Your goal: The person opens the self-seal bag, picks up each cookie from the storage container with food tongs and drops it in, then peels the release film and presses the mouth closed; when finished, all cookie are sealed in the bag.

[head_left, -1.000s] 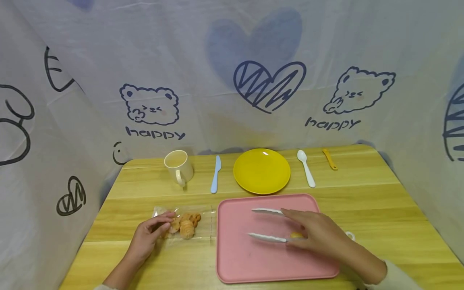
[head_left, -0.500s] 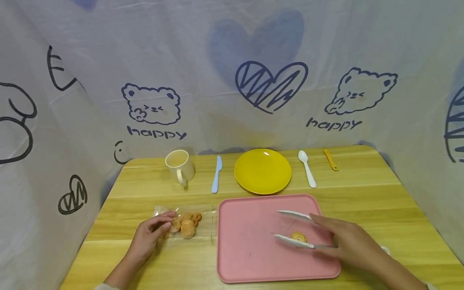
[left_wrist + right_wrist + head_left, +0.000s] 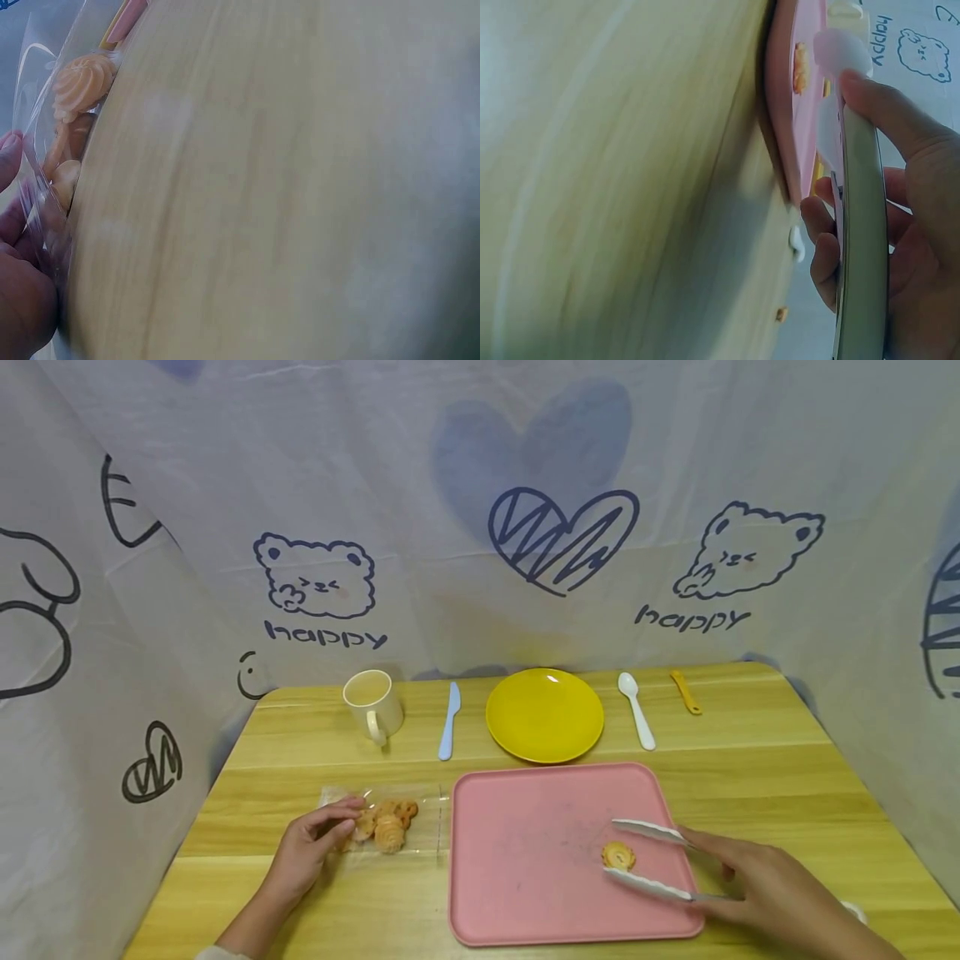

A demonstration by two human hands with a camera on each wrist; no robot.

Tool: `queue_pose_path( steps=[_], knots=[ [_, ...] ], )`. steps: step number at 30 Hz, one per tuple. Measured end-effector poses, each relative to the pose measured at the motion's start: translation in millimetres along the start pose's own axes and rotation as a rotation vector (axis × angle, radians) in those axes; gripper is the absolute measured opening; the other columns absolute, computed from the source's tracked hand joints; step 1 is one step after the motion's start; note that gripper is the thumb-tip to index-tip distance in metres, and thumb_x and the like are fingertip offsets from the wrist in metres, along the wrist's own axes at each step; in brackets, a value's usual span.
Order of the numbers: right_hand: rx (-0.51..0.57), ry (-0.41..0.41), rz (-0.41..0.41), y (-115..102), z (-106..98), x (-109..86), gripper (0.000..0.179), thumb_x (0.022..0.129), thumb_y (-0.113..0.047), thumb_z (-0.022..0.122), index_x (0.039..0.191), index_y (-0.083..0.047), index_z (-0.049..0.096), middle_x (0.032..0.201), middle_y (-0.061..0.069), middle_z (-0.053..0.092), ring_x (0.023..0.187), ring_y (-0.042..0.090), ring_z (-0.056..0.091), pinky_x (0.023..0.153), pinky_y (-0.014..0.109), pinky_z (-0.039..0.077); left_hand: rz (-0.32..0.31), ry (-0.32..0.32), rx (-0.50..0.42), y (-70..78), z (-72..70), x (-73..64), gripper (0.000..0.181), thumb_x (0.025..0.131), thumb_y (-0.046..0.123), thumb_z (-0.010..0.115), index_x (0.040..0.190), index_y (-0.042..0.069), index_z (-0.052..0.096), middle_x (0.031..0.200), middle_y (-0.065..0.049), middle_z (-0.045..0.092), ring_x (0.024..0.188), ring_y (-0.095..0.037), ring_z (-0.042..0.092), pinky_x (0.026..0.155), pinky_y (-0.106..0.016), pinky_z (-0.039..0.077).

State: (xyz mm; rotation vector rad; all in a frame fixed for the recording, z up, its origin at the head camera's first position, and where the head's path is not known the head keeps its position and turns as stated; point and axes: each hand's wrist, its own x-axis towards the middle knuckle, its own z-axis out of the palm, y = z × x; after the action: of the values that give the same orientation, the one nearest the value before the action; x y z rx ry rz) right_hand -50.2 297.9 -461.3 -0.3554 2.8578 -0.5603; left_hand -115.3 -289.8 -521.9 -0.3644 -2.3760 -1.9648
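My right hand (image 3: 765, 885) holds a pair of metal tongs (image 3: 648, 886) with white tips, thumb along one arm in the right wrist view. The tongs are spread, one tip on either side of a round golden cookie (image 3: 618, 856). That cookie lies on the right part of a pink tray (image 3: 525, 893). At the left, my left hand (image 3: 311, 843) pinches the edge of a clear plastic bag (image 3: 423, 847) between thumb and fingers. Several cookies (image 3: 388, 833) are inside it, among them a swirled one (image 3: 84, 84) in the left wrist view.
Behind the tray stands a yellow plate (image 3: 544, 714), with a blue knife (image 3: 449, 722) and a cream mug (image 3: 373, 706) to its left. A white spoon (image 3: 637, 710) and a small yellow utensil (image 3: 686, 692) lie to its right. A white ring (image 3: 853, 912) shows beside the right wrist.
My right hand has drawn the tongs to the right across the tray, which brings the cookie into full view between the tips. The left hand and the bag stay where they were.
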Motion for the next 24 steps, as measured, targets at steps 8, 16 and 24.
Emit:
queue_pose_path(
  steps=[8, 16, 24],
  knots=[
    [-0.001, -0.004, -0.023, 8.5, 1.9, -3.7, 0.085, 0.08, -0.075, 0.071, 0.146, -0.022, 0.06, 0.073, -0.016, 0.045, 0.063, -0.002, 0.04, 0.056, 0.02, 0.034, -0.023, 0.005, 0.018, 0.5, 0.6, -0.1, 0.02, 0.1, 0.0, 0.064, 0.113, -0.014, 0.069, 0.133, -0.025, 0.066, 0.132, -0.002, 0.056, 0.108, -0.011, 0.044],
    [-0.01, -0.008, -0.057, 9.5, 2.0, -1.0, 0.08, 0.084, -0.075, 0.066, 0.146, -0.023, 0.061, 0.074, -0.017, 0.045, 0.064, -0.003, 0.04, 0.057, 0.019, 0.034, -0.016, -0.005, 0.014, -0.6, -0.1, -0.1, 0.02, 0.1, 0.0, 0.064, 0.113, -0.014, 0.068, 0.133, -0.021, 0.067, 0.132, -0.001, 0.056, 0.108, -0.011, 0.044],
    [-0.006, -0.032, -0.034, 8.1, -1.3, 1.0, 0.076, 0.086, -0.072, 0.066, 0.145, -0.024, 0.062, 0.072, -0.016, 0.045, 0.063, -0.002, 0.04, 0.055, 0.019, 0.035, -0.009, -0.002, 0.012, -0.8, -0.2, 0.2, 0.02, 0.1, 0.0, 0.063, 0.113, -0.015, 0.068, 0.132, -0.021, 0.068, 0.132, -0.002, 0.056, 0.107, -0.012, 0.045]
  ],
)
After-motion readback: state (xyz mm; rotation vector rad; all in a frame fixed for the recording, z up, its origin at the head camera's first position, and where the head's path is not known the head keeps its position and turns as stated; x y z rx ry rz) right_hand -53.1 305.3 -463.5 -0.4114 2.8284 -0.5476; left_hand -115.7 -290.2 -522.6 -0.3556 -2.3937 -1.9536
